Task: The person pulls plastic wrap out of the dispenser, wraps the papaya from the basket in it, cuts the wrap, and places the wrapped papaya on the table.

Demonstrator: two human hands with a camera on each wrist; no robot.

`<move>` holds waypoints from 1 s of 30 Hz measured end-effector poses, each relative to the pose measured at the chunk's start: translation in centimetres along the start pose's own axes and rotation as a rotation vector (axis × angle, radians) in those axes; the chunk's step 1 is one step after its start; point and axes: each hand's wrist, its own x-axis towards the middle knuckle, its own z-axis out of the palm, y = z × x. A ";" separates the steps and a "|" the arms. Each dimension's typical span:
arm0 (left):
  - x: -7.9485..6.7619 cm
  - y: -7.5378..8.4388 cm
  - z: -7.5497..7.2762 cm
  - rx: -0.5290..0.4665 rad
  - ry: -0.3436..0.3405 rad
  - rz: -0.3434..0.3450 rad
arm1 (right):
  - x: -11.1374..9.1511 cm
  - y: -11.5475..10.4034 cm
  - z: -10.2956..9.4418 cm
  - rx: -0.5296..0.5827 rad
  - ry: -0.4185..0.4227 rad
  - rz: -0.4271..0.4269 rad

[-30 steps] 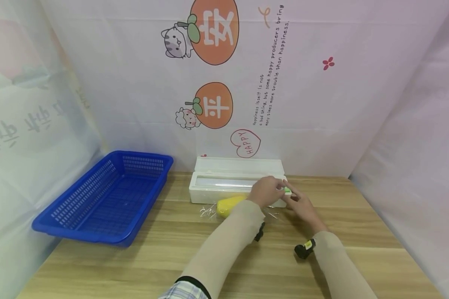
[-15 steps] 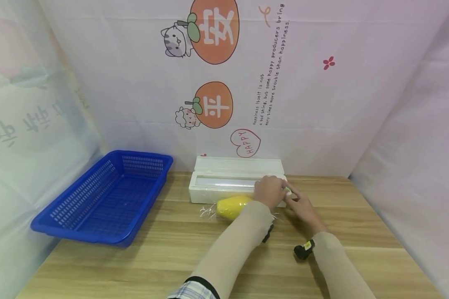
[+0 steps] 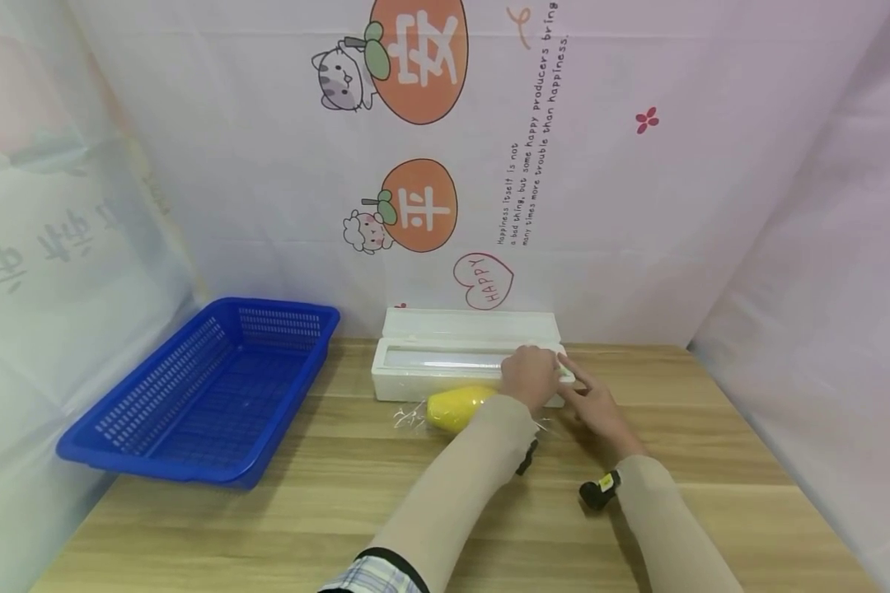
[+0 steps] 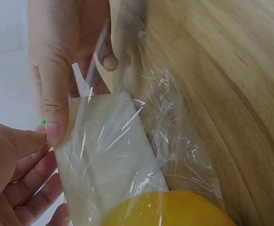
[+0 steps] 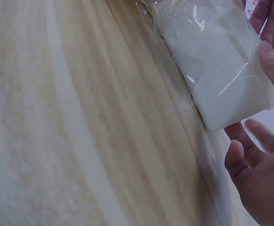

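A printed white cloth backs the wooden bench. On the bench's left sits a blue basket. To its right, near the cloth, lies a long white box, its lid raised behind it. Clear film hangs over the box's front and covers a yellow item on the bench just before it. The right hand meets the box's right end, one finger straight along its top edge. The left hand curls beside it, thumb and finger pinching a small green tab.
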 end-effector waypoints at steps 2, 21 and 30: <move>0.0 0.0 -0.2 -0.012 -0.013 -0.006 | 0.0 -0.1 0.0 0.004 0.001 -0.006; -0.1 -1.8 -2.6 -0.135 -0.164 -0.042 | 0.6 0.2 0.3 0.014 0.025 0.028; -0.4 -2.0 -3.2 -0.009 -0.170 -0.036 | -1.0 -3.3 -0.1 0.057 -0.017 0.038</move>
